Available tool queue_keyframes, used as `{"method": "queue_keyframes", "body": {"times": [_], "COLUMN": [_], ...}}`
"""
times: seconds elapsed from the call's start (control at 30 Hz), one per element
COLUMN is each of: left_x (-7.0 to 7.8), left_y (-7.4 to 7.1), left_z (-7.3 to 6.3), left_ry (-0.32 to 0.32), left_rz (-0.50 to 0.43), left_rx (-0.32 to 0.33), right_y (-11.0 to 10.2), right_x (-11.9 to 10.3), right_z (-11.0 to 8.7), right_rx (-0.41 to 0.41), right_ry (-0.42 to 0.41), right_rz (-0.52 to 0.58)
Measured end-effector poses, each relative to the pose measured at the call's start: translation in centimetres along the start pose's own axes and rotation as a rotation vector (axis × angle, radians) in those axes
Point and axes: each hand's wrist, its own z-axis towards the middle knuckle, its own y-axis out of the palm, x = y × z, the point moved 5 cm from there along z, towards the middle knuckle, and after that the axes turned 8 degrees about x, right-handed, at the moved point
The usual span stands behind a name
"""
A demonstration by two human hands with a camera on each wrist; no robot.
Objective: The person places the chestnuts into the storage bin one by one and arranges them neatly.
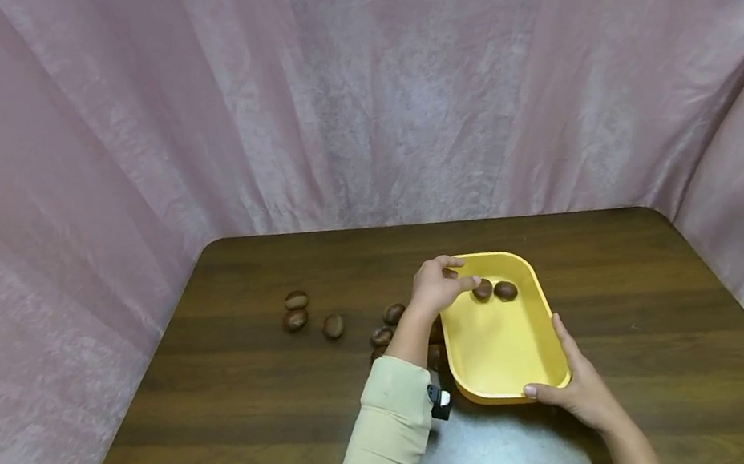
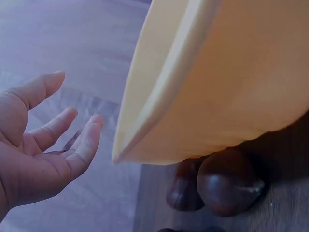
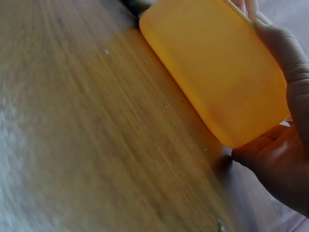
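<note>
A yellow plastic tray (image 1: 500, 349) stands on the table, with two brown chestnuts (image 1: 506, 291) at its far end. My left hand (image 1: 435, 287) hovers over the tray's far left rim, fingers spread and loosely bent. Another chestnut (image 1: 449, 273) shows between its thumb and fingers; I cannot tell whether they touch it. In the left wrist view, the hand (image 2: 43, 154) is beside the tray's wall (image 2: 231, 87). My right hand (image 1: 583, 392) grips the near right corner, its thumb on the rim and its fingers along the outer side, also seen in the right wrist view.
Several chestnuts (image 1: 381, 337) lie left of the tray, partly hidden by the left forearm. Three more chestnuts (image 1: 295, 320) sit farther left on the dark wooden table (image 1: 226, 417). A pink curtain (image 1: 378, 85) hangs behind the table's far edge.
</note>
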Motion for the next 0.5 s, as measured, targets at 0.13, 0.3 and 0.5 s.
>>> {"method": "queue_keyframes", "body": {"times": [0.13, 0.3, 0.5], "left_x": [0.1, -0.3, -1.8], "left_y": [-0.6, -0.8, -1.4], "left_z": [-0.9, -1.9, -3.2], "left_ry": [0.035, 0.074, 0.143], "left_rz": [0.022, 0.038, 0.058], "left_rx": [0.025, 0.040, 0.057], "right_y": [0.0, 0.0, 0.3], "right_x": [0.1, 0.1, 0.2], "right_z": [0.0, 0.1, 0.0], "right_rx": [-0.005, 0.000, 0.001], "right_ry": [0.008, 0.011, 0.024], "right_rz": [0.005, 0.014, 0.018]}}
